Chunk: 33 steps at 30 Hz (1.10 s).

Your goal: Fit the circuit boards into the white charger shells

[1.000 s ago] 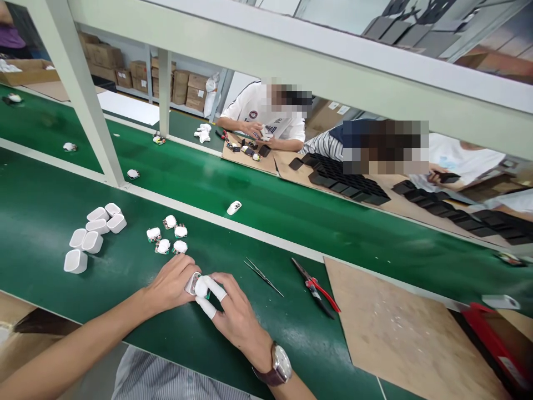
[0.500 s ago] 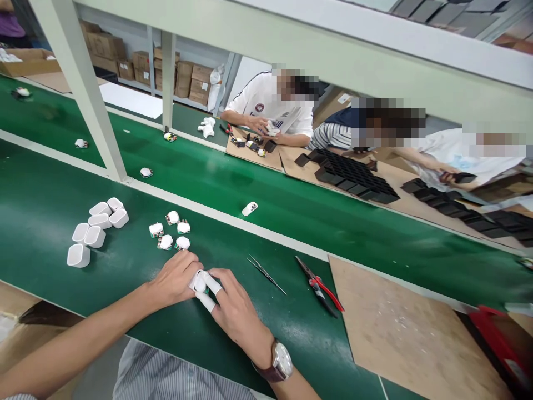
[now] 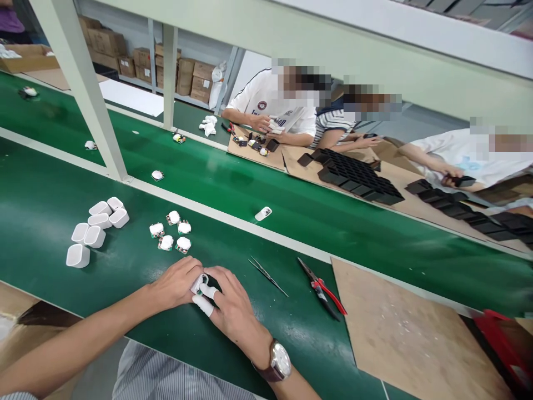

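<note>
Wristwatch: a brown-strapped watch is sitting on the person's right wrist, a striped shirt showing below the bench edge.
Right hand: thumb and index finger, both wearing white finger covers, are resting at the mouth of a white plastic housing; whether they are pinching anything there, I cannot tell.
Left hand: its fingers are gripping that housing from the left, the opening facing the right hand.
Housing mouth: the right fingers appear to be pressing a part inside, mostly hidden, with a sliver of green showing; seating it further would seem to be calling for a firm left grip and an even push.
Green bench: tweezers and long-nose pliers are lying right of the hands, beside a cardboard sheet; five white-topped circuit boards are clustering beyond the left hand, with seven white cups standing farther left.
Conveyor belt: a small white piece and scattered boards are lying along it.
Far side: a co-worker in a white shirt is holding a white part near rows of black cases, while cartons are filling shelves behind.
</note>
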Tool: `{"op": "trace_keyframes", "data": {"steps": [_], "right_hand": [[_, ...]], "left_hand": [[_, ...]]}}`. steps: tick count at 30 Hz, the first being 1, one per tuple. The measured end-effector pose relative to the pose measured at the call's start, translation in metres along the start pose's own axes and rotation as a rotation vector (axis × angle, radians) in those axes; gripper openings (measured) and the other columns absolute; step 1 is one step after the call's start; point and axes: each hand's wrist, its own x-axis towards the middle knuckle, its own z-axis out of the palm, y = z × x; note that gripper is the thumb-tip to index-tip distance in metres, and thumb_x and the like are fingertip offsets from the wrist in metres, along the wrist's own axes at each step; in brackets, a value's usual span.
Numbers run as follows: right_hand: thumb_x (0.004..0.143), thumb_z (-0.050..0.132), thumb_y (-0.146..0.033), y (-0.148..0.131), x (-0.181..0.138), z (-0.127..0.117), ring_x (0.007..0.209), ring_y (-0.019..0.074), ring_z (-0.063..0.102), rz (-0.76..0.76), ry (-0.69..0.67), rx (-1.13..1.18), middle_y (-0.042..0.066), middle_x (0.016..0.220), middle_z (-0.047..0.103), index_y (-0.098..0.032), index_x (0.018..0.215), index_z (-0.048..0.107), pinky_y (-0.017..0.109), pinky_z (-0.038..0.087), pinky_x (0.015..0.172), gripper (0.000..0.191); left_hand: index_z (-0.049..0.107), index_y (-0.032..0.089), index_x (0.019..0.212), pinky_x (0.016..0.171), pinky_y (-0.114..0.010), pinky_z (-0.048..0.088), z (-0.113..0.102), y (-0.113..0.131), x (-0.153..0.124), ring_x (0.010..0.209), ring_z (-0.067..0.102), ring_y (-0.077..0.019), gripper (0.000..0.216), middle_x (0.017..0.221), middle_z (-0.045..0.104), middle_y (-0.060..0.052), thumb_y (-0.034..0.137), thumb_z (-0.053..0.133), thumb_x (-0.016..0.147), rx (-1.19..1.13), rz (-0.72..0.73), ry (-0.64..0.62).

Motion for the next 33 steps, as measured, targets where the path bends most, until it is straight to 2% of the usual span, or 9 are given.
{"op": "trace_keyframes", "data": {"steps": [3, 7, 13, 18, 20, 24, 28, 31, 33], "right_hand": [[0.100, 0.069, -0.030, 0.004, 0.001, -0.002, 0.122, 0.0283, 0.062, 0.017, 0.022, 0.097, 0.013, 0.134, 0.063, -0.023, 0.124, 0.065, 0.048, 0.060, 0.099, 0.026], [0.101, 0.066, -0.029, 0.004, 0.005, -0.001, 0.119, 0.0271, 0.063, -0.012, 0.015, 0.082, 0.013, 0.131, 0.063, -0.025, 0.130, 0.064, 0.046, 0.060, 0.099, 0.029], [0.105, 0.058, -0.027, 0.005, 0.006, 0.005, 0.108, 0.0261, 0.066, -0.010, -0.034, 0.081, 0.012, 0.121, 0.066, -0.024, 0.130, 0.062, 0.044, 0.062, 0.089, 0.026], [0.105, 0.060, -0.030, 0.015, 0.003, 0.003, 0.107, 0.0235, 0.067, 0.023, -0.073, 0.273, 0.010, 0.120, 0.068, -0.026, 0.134, 0.062, 0.041, 0.061, 0.092, 0.029], [0.105, 0.061, -0.030, 0.021, 0.003, 0.003, 0.108, 0.0214, 0.068, 0.055, -0.042, 0.425, 0.009, 0.121, 0.068, -0.027, 0.136, 0.061, 0.038, 0.060, 0.093, 0.031], [0.107, 0.053, -0.024, 0.033, 0.003, 0.007, 0.105, 0.0187, 0.070, 0.144, 0.142, 0.562, 0.008, 0.116, 0.070, -0.027, 0.132, 0.064, 0.036, 0.060, 0.092, 0.028], [0.107, 0.053, -0.024, 0.041, -0.001, 0.016, 0.106, 0.0186, 0.071, 0.220, 0.186, 0.612, 0.008, 0.119, 0.070, -0.027, 0.130, 0.066, 0.035, 0.061, 0.092, 0.027], [0.106, 0.054, -0.025, 0.045, -0.005, 0.021, 0.103, 0.0183, 0.072, 0.254, 0.196, 0.643, 0.008, 0.122, 0.070, -0.028, 0.129, 0.067, 0.035, 0.061, 0.091, 0.026], [0.106, 0.055, -0.026, 0.048, -0.006, 0.022, 0.102, 0.0183, 0.071, 0.274, 0.217, 0.626, 0.007, 0.121, 0.070, -0.028, 0.128, 0.068, 0.034, 0.061, 0.091, 0.026]], "left_hand": [[0.059, 0.018, 0.109, 0.083, -0.038, 0.055, -0.002, -0.002, 0.000, 0.093, 0.062, -0.0255, 0.023, 0.105, 0.064, -0.010, 0.034, 0.067, 0.096, -0.087, -0.049, -0.061], [0.059, 0.020, 0.108, 0.087, -0.037, 0.056, -0.011, 0.001, 0.004, 0.098, 0.064, -0.0245, 0.016, 0.106, 0.063, -0.008, 0.024, 0.066, 0.094, -0.171, -0.131, -0.149], [0.050, 0.025, 0.123, 0.087, -0.037, 0.058, -0.030, 0.008, -0.005, 0.101, 0.067, -0.0236, 0.041, 0.116, 0.064, -0.005, 0.026, 0.074, 0.089, -0.215, -0.319, -0.128], [0.055, 0.024, 0.117, 0.095, -0.036, 0.058, -0.031, 0.006, -0.024, 0.108, 0.068, -0.0208, 0.013, 0.122, 0.064, -0.007, 0.025, 0.057, 0.105, -0.178, -0.160, -0.097], [0.057, 0.024, 0.121, 0.098, -0.036, 0.059, -0.030, 0.005, -0.029, 0.112, 0.068, -0.0209, 0.016, 0.128, 0.063, -0.009, 0.026, 0.057, 0.106, -0.143, -0.092, -0.062], [0.060, 0.026, 0.131, 0.101, -0.038, 0.060, -0.030, 0.008, -0.027, 0.124, 0.065, -0.0252, 0.027, 0.145, 0.055, -0.012, 0.023, 0.060, 0.105, -0.027, 0.045, -0.021], [0.065, 0.024, 0.123, 0.086, -0.031, 0.061, -0.029, 0.016, -0.017, 0.106, 0.069, -0.0203, 0.023, 0.127, 0.063, -0.011, 0.013, 0.058, 0.104, -0.004, 0.137, -0.008], [0.066, 0.021, 0.110, 0.076, -0.031, 0.058, -0.026, 0.026, -0.011, 0.093, 0.066, -0.0194, 0.014, 0.114, 0.066, -0.011, 0.013, 0.057, 0.103, 0.021, 0.118, 0.009], [0.067, 0.020, 0.101, 0.074, -0.031, 0.057, -0.029, 0.031, -0.007, 0.089, 0.065, -0.0192, 0.012, 0.108, 0.067, -0.011, 0.014, 0.057, 0.102, 0.022, 0.092, -0.031]]}}
